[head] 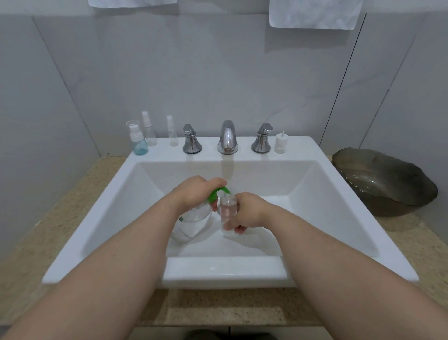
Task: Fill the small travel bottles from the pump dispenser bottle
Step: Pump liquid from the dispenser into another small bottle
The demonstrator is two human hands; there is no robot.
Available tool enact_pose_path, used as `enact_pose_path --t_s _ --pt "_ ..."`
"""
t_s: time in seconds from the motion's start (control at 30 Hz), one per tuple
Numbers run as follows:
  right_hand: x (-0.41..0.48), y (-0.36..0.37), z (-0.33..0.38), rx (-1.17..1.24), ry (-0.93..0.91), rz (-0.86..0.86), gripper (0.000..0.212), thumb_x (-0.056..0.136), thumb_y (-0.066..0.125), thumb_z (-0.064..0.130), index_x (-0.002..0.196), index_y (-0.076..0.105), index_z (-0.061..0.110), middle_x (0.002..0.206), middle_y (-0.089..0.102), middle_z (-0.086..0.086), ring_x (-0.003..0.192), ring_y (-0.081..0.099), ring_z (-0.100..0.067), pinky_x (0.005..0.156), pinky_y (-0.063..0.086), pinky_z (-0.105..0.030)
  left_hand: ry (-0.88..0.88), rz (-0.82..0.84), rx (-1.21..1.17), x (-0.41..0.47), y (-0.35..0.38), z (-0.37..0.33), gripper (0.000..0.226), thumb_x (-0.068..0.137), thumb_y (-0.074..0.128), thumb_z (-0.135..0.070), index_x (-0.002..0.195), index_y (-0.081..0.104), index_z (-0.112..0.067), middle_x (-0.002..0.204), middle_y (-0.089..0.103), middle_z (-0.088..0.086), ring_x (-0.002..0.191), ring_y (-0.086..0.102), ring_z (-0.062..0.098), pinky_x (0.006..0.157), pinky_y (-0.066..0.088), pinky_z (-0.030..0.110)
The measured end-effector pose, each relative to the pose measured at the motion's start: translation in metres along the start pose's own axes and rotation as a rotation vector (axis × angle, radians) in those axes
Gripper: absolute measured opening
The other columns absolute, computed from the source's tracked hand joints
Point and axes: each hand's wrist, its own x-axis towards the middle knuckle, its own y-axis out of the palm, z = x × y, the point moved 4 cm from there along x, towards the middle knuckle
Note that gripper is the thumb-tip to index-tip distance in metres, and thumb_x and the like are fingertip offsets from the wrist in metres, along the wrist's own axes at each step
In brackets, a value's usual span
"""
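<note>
Gripping pump bottle (191,224) in our left hand (194,191), travel bottle (228,209) in our right hand (249,211), over sink (218,269); fill level unreadable.

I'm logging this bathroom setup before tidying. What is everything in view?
pump dispenser bottle: 1, clear, green pump, held at centre
small travel bottle: 1, clear, at the pump's nozzle
blue-filled travel bottle: 1, ledge far left
clear spray bottles: 2, ledge, right of it
pump top: 1, white, ledge right end
faucet: 1, chrome, ledge middle
tap handles: 2, chrome, flanking faucet
sink: 1, white, in speckled counter
bowl: 1, dark, counter right
towels: 2, white, hanging above
left hand: 1, grips the dispenser's pump
right hand: 1, holds the small travel bottle
</note>
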Motion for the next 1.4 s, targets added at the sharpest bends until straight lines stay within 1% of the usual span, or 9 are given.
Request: enact_pose_path --t_s 0.1,0.23,0.43,0.6,0.7,0.93,1.13,1.27,1.4 --pt "-0.0007 -0.0014 -0.0002 0.026 -0.001 -0.010 0.046 0.076 0.088 0.010 0.115 0.063 0.011 0.099 0.072 -0.009 0.062 0.072 -0.016 0.071 0.064 -0.034 -0.010 -0.007 0.006 0.0013 0.0001 0.0010 0.090 0.066 0.041 -0.094 0.063 0.076 -0.010 0.094 0.075 0.019 0.068 0.051 0.022 0.076 0.044 0.039" --pt "0.0015 -0.0004 -0.0017 0.029 0.003 -0.012 0.049 0.074 0.089 0.012 0.116 0.063 0.012 0.101 0.073 -0.011 0.067 0.074 -0.019 0.078 0.065 -0.042 -0.010 -0.001 -0.026 0.0005 0.0001 0.0008 0.093 0.066 0.040 -0.093 0.064 0.075 -0.008 0.091 0.076 0.017 0.070 0.052 0.021 0.078 0.044 0.039" --pt "-0.0001 -0.0012 -0.0006 0.020 0.002 -0.006 0.046 0.076 0.088 0.011 0.114 0.063 0.011 0.100 0.073 -0.011 0.063 0.072 -0.016 0.076 0.065 -0.038 -0.014 -0.006 0.011 -0.0020 0.0005 -0.0014 0.081 0.070 0.043 -0.084 0.063 0.076 -0.011 0.083 0.074 0.017 0.065 0.050 0.022 0.075 0.045 0.038" --pt "0.0019 -0.0003 -0.0016 0.016 -0.006 0.001 0.046 0.075 0.088 0.012 0.115 0.066 0.013 0.101 0.074 -0.012 0.064 0.073 -0.017 0.078 0.065 -0.041 -0.003 -0.007 0.020 -0.0041 0.0013 -0.0066 0.074 0.066 0.041 -0.079 0.056 0.074 -0.013 0.089 0.076 0.017 0.065 0.050 0.023 0.074 0.045 0.038" --pt "0.0008 0.0002 -0.0017 0.001 0.002 0.003 0.048 0.074 0.088 0.013 0.116 0.066 0.012 0.101 0.075 -0.012 0.065 0.073 -0.018 0.079 0.065 -0.042 0.006 0.003 0.024 -0.0048 0.0015 -0.0073 0.066 0.068 0.042 -0.071 0.054 0.071 -0.014 0.082 0.075 0.017 0.065 0.049 0.023 0.073 0.044 0.039" --pt "-0.0064 0.0001 0.0036 -0.024 -0.005 0.013 0.042 0.077 0.086 0.009 0.115 0.066 0.008 0.106 0.075 -0.016 0.061 0.070 -0.017 0.077 0.064 -0.036 0.026 0.020 0.047 -0.0037 0.0023 -0.0071 0.059 0.073 0.043 -0.063 0.054 0.071 -0.015 0.083 0.073 0.019 0.066 0.047 0.024 0.071 0.042 0.039" --pt "-0.0040 -0.0011 0.0027 0.003 -0.003 0.003 0.045 0.077 0.087 0.010 0.115 0.064 0.010 0.101 0.073 -0.011 0.060 0.071 -0.015 0.072 0.064 -0.034 0.008 0.013 0.031 -0.0024 0.0019 -0.0038 0.074 0.072 0.041 -0.078 0.059 0.073 -0.012 0.087 0.077 0.012 0.069 0.053 0.023 0.088 0.051 0.047" --pt "-0.0039 -0.0029 0.0022 0.001 0.002 -0.008 0.043 0.077 0.086 0.010 0.114 0.064 0.010 0.098 0.073 -0.010 0.059 0.070 -0.013 0.066 0.061 -0.029 0.009 -0.009 0.047 -0.0010 0.0005 -0.0026 0.095 0.064 0.037 -0.096 0.063 0.076 -0.009 0.090 0.076 0.016 0.071 0.055 0.023 0.085 0.049 0.043" --pt "-0.0010 -0.0018 0.0010 0.005 -0.007 0.000 0.046 0.076 0.087 0.012 0.116 0.065 0.013 0.099 0.073 -0.011 0.060 0.071 -0.015 0.071 0.064 -0.033 0.004 -0.010 0.054 0.0003 0.0003 -0.0005 0.095 0.065 0.038 -0.097 0.064 0.076 -0.010 0.093 0.075 0.018 0.070 0.054 0.023 0.081 0.047 0.040"
